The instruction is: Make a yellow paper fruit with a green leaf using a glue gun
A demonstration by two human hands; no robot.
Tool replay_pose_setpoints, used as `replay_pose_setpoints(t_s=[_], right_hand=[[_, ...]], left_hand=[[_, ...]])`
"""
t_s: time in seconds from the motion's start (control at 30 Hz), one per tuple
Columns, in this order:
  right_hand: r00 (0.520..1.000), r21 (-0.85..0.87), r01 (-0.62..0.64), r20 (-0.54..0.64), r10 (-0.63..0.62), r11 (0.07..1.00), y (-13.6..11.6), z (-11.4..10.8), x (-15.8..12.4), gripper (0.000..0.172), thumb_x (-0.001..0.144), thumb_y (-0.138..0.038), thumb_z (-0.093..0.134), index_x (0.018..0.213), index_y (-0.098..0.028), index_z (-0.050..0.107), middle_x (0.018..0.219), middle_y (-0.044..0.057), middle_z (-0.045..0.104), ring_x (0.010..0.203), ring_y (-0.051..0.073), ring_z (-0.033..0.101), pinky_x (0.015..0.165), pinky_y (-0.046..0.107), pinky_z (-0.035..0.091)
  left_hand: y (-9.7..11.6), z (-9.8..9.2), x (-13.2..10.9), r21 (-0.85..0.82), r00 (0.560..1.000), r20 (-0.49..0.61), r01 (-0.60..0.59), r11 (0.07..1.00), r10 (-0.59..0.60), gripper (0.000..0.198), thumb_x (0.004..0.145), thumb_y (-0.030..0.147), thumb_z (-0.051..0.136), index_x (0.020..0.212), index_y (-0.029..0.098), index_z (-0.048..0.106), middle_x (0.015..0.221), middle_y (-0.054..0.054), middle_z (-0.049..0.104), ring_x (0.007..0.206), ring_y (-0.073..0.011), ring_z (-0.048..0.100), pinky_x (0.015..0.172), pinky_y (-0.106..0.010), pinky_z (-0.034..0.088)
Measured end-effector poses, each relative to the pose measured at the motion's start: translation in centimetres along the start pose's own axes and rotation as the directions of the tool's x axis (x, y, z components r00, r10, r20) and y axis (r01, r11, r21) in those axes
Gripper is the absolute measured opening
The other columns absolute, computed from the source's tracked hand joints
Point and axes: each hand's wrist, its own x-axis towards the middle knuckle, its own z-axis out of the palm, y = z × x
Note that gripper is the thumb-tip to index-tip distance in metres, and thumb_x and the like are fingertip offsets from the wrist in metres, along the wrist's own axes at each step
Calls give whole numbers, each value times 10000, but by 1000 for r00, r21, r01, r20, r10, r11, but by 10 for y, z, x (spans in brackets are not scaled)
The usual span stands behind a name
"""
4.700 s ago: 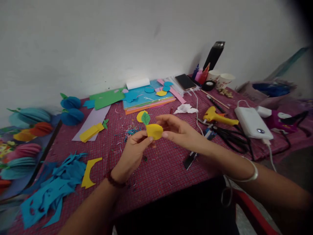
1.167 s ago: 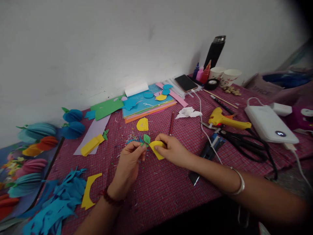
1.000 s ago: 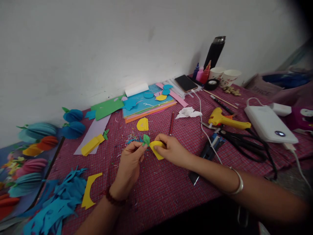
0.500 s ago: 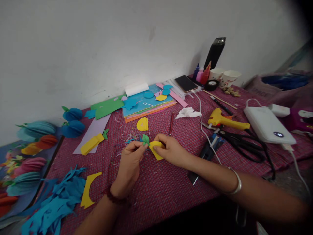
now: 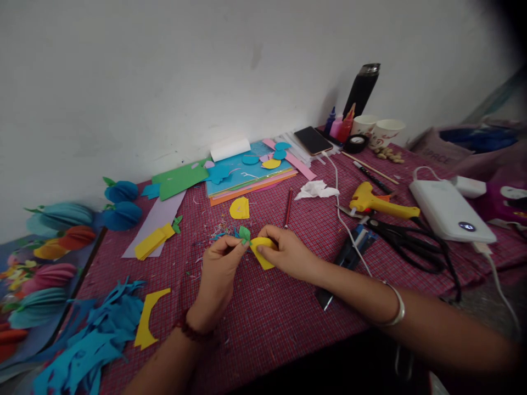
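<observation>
My left hand point(image 5: 220, 266) pinches a small green paper leaf point(image 5: 244, 233) between thumb and fingertips. Close beside it, my right hand point(image 5: 290, 252) grips a folded yellow paper piece point(image 5: 262, 258) with a curved top edge. The leaf's lower end is at the yellow paper's left edge; whether they touch I cannot tell. Just beyond the hands lies a rounded yellow paper cutout point(image 5: 239, 208) on the checked red cloth point(image 5: 247, 329), near fine paper scraps. To the left, folded yellow strips point(image 5: 154, 242) rest on a lilac sheet, with another green leaf point(image 5: 177, 224) at their end.
Blue paper scraps point(image 5: 90, 340) and a curved yellow offcut point(image 5: 149, 318) lie front left. A yellow glue gun point(image 5: 381, 206), black scissors point(image 5: 405, 241) and a white power bank point(image 5: 453, 211) lie right. A white cable point(image 5: 349, 230) crosses the cloth. Coloured sheets point(image 5: 251, 186) are stacked behind.
Both hands keep their grips on the leaf and the yellow paper. My left hand and the leaf have shifted very slightly; the view has moved a little.
</observation>
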Motion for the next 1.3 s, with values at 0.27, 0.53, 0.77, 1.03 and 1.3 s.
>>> replay_pose_setpoints(t_s=[0.27, 0.53, 0.77, 1.03, 1.3], right_hand=[[1000, 53, -19, 16, 18, 998, -4, 0, -1, 84, 810, -247, 554, 761, -198, 506, 670, -33, 491, 611, 118, 452, 531, 232, 325], [996, 166, -82, 49, 75, 983, -6, 1, -1, 95, 797, -243, 556, 755, -197, 484, 672, -38, 470, 602, 112, 439, 526, 230, 346], [986, 262, -150, 106, 126, 953, -9, 0, 0, 105, 789, -242, 572, 763, -195, 482, 668, -50, 470, 583, 97, 440, 532, 222, 353], [984, 313, -166, 108, 138, 935, -8, -1, 1, 103, 808, -208, 580, 778, -190, 483, 686, -41, 490, 604, 97, 451, 548, 218, 368], [987, 335, -151, 105, 123, 930, -7, -2, 1, 123, 806, -241, 594, 787, -190, 483, 687, -42, 494, 612, 99, 459, 550, 219, 376]], left_hand=[[-1, 0, 1, 36, 1000, -16, -13, 999, 13, 119, 638, 239, 768, 587, 192, 671, 538, 62, 529, 552, -92, 397, 608, -245, 367], [1, 3, -1, 41, 999, -30, -16, 999, 17, 151, 652, 253, 760, 586, 187, 641, 543, 64, 519, 551, -90, 399, 588, -240, 360], [0, 4, -3, 35, 999, -41, -22, 999, 23, 159, 666, 244, 760, 604, 181, 629, 569, 59, 523, 570, -89, 415, 584, -232, 364], [-1, 5, -3, -40, 998, -66, -14, 999, 11, 175, 714, 298, 741, 755, 196, 605, 636, 64, 515, 519, -70, 378, 480, -214, 294], [-1, 6, -9, -88, 996, 40, 89, 992, -86, 195, 775, 322, 677, 694, 182, 567, 616, 46, 507, 526, -75, 405, 466, -204, 292]])
